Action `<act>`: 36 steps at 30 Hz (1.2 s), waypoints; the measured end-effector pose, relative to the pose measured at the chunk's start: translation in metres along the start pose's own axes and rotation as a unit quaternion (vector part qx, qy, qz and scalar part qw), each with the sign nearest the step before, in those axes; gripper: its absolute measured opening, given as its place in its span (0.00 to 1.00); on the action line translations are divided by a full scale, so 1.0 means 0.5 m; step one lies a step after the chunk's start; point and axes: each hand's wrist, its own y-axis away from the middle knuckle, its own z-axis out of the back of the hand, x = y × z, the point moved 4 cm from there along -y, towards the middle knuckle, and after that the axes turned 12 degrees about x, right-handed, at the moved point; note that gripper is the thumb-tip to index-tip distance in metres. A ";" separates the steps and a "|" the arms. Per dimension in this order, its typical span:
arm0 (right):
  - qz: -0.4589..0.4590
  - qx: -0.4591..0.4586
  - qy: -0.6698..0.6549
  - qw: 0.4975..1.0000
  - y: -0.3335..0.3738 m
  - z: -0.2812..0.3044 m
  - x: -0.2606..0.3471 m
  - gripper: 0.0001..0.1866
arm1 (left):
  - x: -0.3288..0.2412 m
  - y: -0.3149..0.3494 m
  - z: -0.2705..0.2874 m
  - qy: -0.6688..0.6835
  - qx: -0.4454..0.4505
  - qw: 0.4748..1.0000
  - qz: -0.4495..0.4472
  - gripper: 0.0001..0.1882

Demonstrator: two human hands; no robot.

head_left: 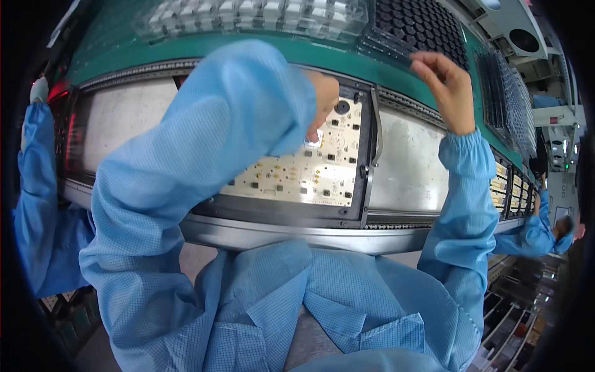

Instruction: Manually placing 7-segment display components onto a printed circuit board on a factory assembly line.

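Observation:
My left hand (323, 99) reaches across the framed fixture, its fingers closed and pointing down at a small white square piece (314, 140). That piece is at the surface of the cream circuit board (285, 180), which carries several small black parts. My sleeve covers the board's left side and part of that hand. My right hand (449, 90) is raised beyond the conveyor, beside the tray of black round parts (421, 28). Its thumb and fingers are drawn together at the tips; whatever lies between them is too small to make out.
A dark frame (365, 186) with a curved handle surrounds the board on the conveyor. Behind it, a green surface (347, 53) bears clear trays of white parts (260, 15) and stacked clear trays (508, 99). A metal rail (279, 235) runs along my side. Co-workers' blue sleeves (40, 161) show at both sides.

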 end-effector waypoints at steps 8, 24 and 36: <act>-0.030 -0.042 0.335 0.941 -0.130 -0.022 -0.094 0.13 | 0.088 0.041 0.016 -0.017 -0.337 0.936 -0.099 0.11; 0.010 0.171 -0.209 0.963 0.050 -0.195 0.000 0.14 | 0.604 0.276 0.305 -0.037 -0.377 0.836 -0.397 0.14; 0.149 0.191 0.138 0.960 0.090 -0.231 0.128 0.16 | 0.088 0.258 -0.117 0.003 -0.359 0.906 -0.224 0.19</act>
